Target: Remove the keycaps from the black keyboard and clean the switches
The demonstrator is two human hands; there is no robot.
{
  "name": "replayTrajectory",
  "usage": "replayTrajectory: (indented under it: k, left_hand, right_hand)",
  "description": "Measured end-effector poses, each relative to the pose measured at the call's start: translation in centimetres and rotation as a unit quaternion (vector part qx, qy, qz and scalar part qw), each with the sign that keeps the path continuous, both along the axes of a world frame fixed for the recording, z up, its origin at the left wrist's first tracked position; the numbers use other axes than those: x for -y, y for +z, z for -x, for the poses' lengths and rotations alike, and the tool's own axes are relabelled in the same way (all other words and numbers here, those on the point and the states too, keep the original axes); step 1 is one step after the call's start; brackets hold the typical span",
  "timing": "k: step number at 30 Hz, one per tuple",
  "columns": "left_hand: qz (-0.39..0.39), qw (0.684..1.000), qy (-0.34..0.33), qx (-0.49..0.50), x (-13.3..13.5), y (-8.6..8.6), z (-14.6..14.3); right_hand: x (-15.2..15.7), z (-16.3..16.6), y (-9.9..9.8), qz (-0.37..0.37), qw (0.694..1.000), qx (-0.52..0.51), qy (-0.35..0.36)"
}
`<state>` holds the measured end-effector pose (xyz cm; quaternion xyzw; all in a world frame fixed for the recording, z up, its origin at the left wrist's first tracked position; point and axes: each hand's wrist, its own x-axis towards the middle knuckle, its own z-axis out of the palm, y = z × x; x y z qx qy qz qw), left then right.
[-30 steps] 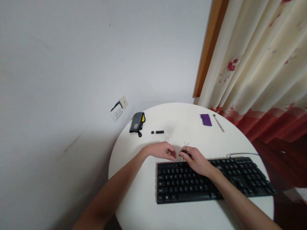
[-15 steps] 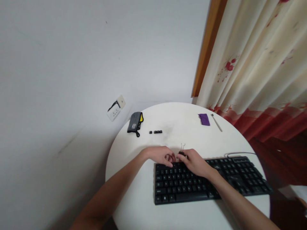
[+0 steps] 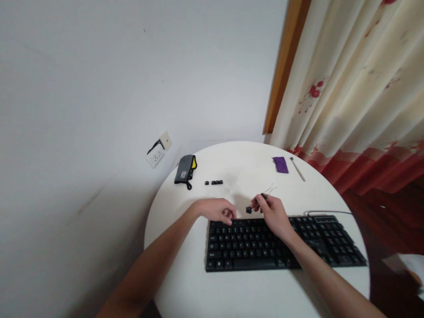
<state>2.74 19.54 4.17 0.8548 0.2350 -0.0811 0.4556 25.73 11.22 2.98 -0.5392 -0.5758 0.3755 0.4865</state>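
Note:
My right hand [image 3: 273,214] is closed around the black handle of a wire keycap puller [image 3: 264,195], whose thin wire loops stick out past the fingers toward the back. At the puller's other end a loose black keycap [image 3: 248,210] hangs just above the table, behind the keyboard. The black keyboard [image 3: 245,251] lies across the front of the table, partly covered by my right forearm. My left hand [image 3: 217,210] rests at the keyboard's upper left edge, fingers loosely curled, thumb apart, nothing visible in it.
Several loose black keycaps [image 3: 217,182] lie in a row on the round white table [image 3: 185,247]. A grey pouch [image 3: 185,169] sits at the back left. A purple cloth [image 3: 281,164] and a thin brush-like stick [image 3: 297,169] lie at the back right. The keyboard cable [image 3: 327,212] runs right.
My right hand has lifted away from the keyboard's top row with the keycap puller, now tilted, and a keycap at its end. My left hand has drawn slightly left. The keyboard has shifted a little.

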Motion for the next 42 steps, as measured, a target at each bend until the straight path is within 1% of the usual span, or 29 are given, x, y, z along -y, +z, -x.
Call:
replayTrajectory:
  k: [2, 4, 6, 8, 9, 11, 13, 15, 17, 19, 23, 25, 28, 30, 32, 34, 36, 39, 42]
  left_hand:
    - [0.009, 1.0, 0.011, -0.019, -0.3, 0.2, 0.5]
    - [-0.005, 0.999, 0.04, 0.003, -0.2, 0.4, 0.5]
    - [-0.05, 0.99, 0.105, 0.079, 0.3, 0.5, -0.4]
    - [-0.087, 0.967, 0.173, 0.165, 1.1, 0.6, -1.7]
    - [-0.092, 0.957, 0.193, 0.195, 1.6, 0.6, -2.4]
    - [-0.099, 0.945, 0.209, 0.232, 2.5, 0.5, -3.6]
    - [-0.125, 0.934, 0.213, 0.256, 3.1, 0.2, -4.3]
    - [-0.18, 0.923, 0.21, 0.269, 3.3, -0.2, -4.5]
    - [-0.243, 0.915, 0.184, 0.263, 3.2, -0.6, -4.5]
    - [-0.302, 0.91, 0.144, 0.245, 3.1, -0.8, -4.4]
    - [-0.398, 0.89, 0.09, 0.206, 3.0, -0.8, -4.5]
    - [-0.429, 0.88, 0.071, 0.19, 3.1, -0.7, -4.7]
    - [-0.436, 0.875, 0.069, 0.199, 3.1, -0.5, -4.6]
    - [-0.426, 0.87, 0.105, 0.224, 2.5, -0.4, -4.4]
    - [-0.425, 0.856, 0.174, 0.238, 1.2, -0.4, -3.9]
    - [-0.441, 0.834, 0.249, 0.217, -0.7, -0.6, -3.3]
    - [-0.459, 0.82, 0.298, 0.166, -2.7, -0.9, -2.5]
    - [-0.465, 0.82, 0.322, 0.091, -5.0, -1.8, -1.4]
    - [-0.47, 0.819, 0.324, 0.056, -6.1, -2.7, -0.6]
  right_hand:
    - [0.1, 0.0, 0.2, -0.004, 1.0, -0.008, -0.013]
    - [0.2, 0.2, 0.3, -0.005, 1.0, -0.009, -0.018]
    - [0.2, 0.5, 0.3, -0.005, 1.0, -0.004, -0.02]
    - [0.4, 0.8, 0.3, -0.008, 1.0, 0.002, -0.022]
    - [0.4, 0.9, 0.3, -0.012, 1.0, 0.006, -0.025]
    - [0.5, 1.1, 0.1, -0.02, 0.999, 0.013, -0.033]
    - [0.4, 1.1, -0.1, -0.025, 0.999, 0.016, -0.045]
    - [0.2, 1.0, -0.5, -0.017, 0.999, 0.005, -0.046]
    - [0.0, 0.8, -0.8, 0.006, 0.999, -0.017, -0.032]
    - [-0.2, 0.7, -1.1, 0.027, 0.999, -0.032, -0.023]
    - [-0.6, 0.4, -1.4, 0.01, 0.999, -0.011, -0.041]
    - [-0.7, 0.3, -1.4, -0.001, 0.999, -0.003, -0.05]
    - [-0.8, 0.2, -1.5, -0.002, 0.998, -0.011, -0.054]
    - [-0.8, 0.3, -1.4, -0.001, 0.998, -0.023, -0.056]
    - [-0.8, 0.4, -1.3, 0.001, 0.997, -0.037, -0.063]
    - [-0.8, 0.5, -1.2, 0.004, 0.997, -0.044, -0.068]
    - [-0.9, 0.6, -1.2, 0.005, 0.997, -0.043, -0.066]
    - [-1.0, 0.6, -1.5, 0.01, 0.997, -0.042, -0.057]
    - [-1.1, 0.6, -1.8, 0.011, 0.998, -0.043, -0.049]
